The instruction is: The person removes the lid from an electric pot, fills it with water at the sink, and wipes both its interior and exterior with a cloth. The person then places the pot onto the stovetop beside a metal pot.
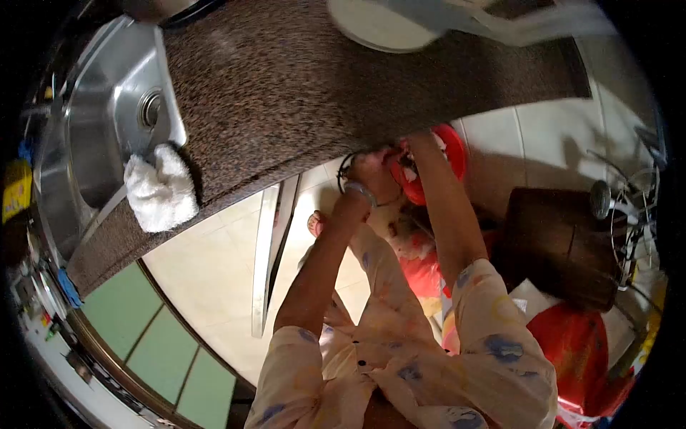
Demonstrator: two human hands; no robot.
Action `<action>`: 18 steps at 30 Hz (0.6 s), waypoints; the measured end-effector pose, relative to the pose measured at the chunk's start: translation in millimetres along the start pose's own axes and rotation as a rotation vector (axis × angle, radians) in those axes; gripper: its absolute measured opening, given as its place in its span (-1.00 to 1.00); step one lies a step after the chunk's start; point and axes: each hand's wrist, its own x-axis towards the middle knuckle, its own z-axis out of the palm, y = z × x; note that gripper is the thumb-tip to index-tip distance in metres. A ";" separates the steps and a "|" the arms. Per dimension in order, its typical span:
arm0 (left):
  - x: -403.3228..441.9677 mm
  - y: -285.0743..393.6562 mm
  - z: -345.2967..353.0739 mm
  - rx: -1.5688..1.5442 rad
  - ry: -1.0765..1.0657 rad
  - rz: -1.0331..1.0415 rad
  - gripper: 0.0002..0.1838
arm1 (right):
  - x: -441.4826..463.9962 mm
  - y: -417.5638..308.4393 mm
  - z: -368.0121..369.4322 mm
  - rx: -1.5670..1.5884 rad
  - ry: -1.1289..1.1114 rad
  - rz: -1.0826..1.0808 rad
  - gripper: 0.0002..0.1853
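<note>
Hands [373, 173] partly hidden beneath counter [286, 86], red container [457, 154] partly covered by right forearm [451, 204], pale disc [379, 25] cropped above

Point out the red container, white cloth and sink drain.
Red container [458, 154]: head view, right side of its rim.
White cloth [163, 193]: head view, middle of its fabric.
Sink drain [151, 109]: head view, centre of the round fitting.
</note>
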 end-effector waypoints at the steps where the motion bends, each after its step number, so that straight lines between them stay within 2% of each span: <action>1: 3.5 9.1 -2.6 -0.037 -0.003 -0.039 -0.77 | -5.3 2.8 -7.6 0.002 0.019 -0.003 -0.47; 2: 7.0 18.8 -5.4 -0.074 -0.004 -0.078 -0.78 | -12.0 5.5 -15.5 0.000 0.034 -0.005 -0.46; 3: 15.1 57.6 -22.8 0.206 -0.098 -0.121 -0.79 | -19.3 9.0 -23.1 0.003 0.049 -0.008 -0.45; 5: 24.6 79.1 -32.1 0.496 -0.211 -0.141 -0.80 | -38.4 17.6 -37.1 0.020 0.067 0.007 -0.43; 7: 38.1 63.1 -29.0 0.475 -0.117 -0.081 -0.79 | -53.9 32.1 -44.1 0.072 0.083 0.030 -0.41; 9: 54.2 18.0 -20.1 0.545 -0.075 0.008 -0.75 | -68.5 47.4 -44.0 0.227 0.119 0.070 -0.39; 10: 64.5 -5.6 -20.1 0.605 -0.009 0.085 -0.70 | -71.7 51.0 -47.2 0.508 0.151 0.165 -0.39; 11: 80.3 5.5 -36.3 0.620 -0.025 0.095 -0.70 | -74.9 56.5 -50.9 0.792 0.213 0.254 -0.38; 12: 100.1 23.4 -57.2 0.695 -0.094 -0.075 -0.66 | -85.9 0.7 -56.5 1.106 -0.040 0.492 -0.38; 14: 107.3 40.5 -68.3 0.741 -0.112 -0.127 -0.65 | -90.0 -28.4 -42.4 1.416 -0.318 0.726 -0.37; 15: 104.9 42.0 -69.6 0.741 -0.112 -0.127 -0.65 | -82.7 -24.5 -14.1 0.946 -0.204 0.684 -0.35; 18: 88.6 40.6 -62.5 0.739 -0.105 -0.114 -0.64 | -66.1 -9.0 30.9 0.327 -0.075 0.554 -0.32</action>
